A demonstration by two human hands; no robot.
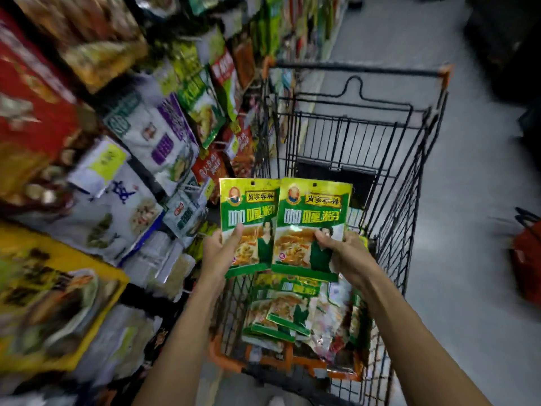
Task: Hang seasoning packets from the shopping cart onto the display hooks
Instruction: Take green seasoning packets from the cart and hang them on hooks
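Green-and-yellow plastic seasoning packet (248, 212) up in the left hand (219, 250), thumb pinching its front low down! Its twin packet (314, 218) sits in the right hand (345, 253), gripped likewise, edge overlapping the first. Both hover over the black wire shopping cart (357, 71), where a heap of matching packets (281, 315) lies, beside crowded hanging displays (164, 136).

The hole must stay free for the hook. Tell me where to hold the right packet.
Grip the right packet by its lower half, from its right edge, as the right hand does. It stands upright with the hole at top centre, and its left edge overlaps the left packet.
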